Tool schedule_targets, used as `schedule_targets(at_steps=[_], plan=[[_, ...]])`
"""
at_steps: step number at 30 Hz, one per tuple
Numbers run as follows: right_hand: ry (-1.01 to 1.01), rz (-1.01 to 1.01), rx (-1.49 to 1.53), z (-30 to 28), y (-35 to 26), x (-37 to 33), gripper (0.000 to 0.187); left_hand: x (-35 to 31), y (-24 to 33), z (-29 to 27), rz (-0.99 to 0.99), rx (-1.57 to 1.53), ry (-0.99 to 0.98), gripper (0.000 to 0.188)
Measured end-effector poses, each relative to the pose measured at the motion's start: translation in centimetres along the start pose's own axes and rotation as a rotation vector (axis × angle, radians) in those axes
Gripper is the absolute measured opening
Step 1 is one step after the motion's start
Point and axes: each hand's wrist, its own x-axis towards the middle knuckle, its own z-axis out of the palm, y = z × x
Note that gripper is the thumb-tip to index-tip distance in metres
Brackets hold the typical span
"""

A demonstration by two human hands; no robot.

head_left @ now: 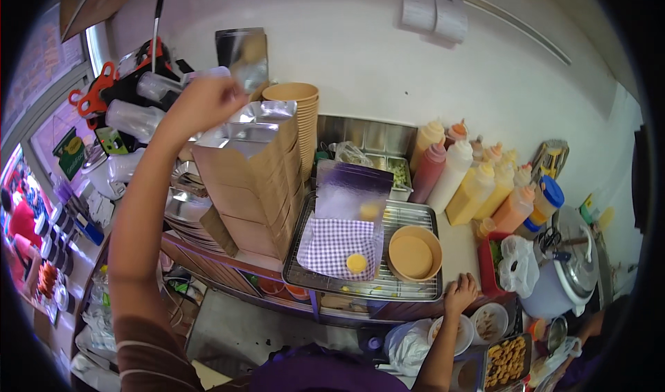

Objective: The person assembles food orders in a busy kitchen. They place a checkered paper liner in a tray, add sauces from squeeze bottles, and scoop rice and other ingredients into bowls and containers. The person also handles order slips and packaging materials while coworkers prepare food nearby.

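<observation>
My left hand [216, 99] is raised over the tall stacks at the left, slightly blurred, its fingers curled. What they hold, if anything, I cannot make out. Just below it stand stacked brown foil-lined boxes [239, 170], and behind them a column of brown paper bowls [309, 125]. My right hand [460, 293] lies on the counter edge with its fingers stretched out, holding nothing. Beside it is a wire rack on a tray [433, 229]. On the rack are an open box with purple-checked paper [325, 243], a small yellow cup [356, 263] in it, and a round brown bowl [414, 253].
Squeeze bottles [473, 191] crowd the counter's back right. Further right are a red container [490, 264] and a large lidded pot [564, 274]. Fried pieces fill a tray [507, 363] at the lower right. A dark-topped pouch [242, 52] leans against the wall; plastic cups [135, 118] jut out at left.
</observation>
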Motion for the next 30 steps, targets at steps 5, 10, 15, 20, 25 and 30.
schedule_targets(at_steps=[5,10,15,20,25,30], plan=[[0.061,0.002,0.06,1.1,-0.9,0.4,0.031,13.1,-14.7,12.5,-0.03,0.366,0.054,0.024],[0.058,0.068,0.075,1.1,-1.9,0.5,0.029,15.4,-29.3,17.9,-0.508,-0.078,-0.359,0.035],[0.083,0.146,0.04,0.0,-0.8,0.5,0.028,16.1,-28.0,22.3,-0.671,-0.729,-0.422,0.028],[0.055,0.161,0.083,0.2,-1.3,0.6,0.027,16.4,-30.5,21.1,-0.766,-0.63,-0.195,0.032],[-0.005,0.257,0.497,-2.6,-5.3,1.9,0.026,17.5,-31.7,20.5,-0.368,0.007,-0.234,0.023],[-0.247,0.363,0.758,-2.5,-11.5,0.8,0.047,17.0,-30.8,19.2,-0.243,0.156,-0.329,0.02]])
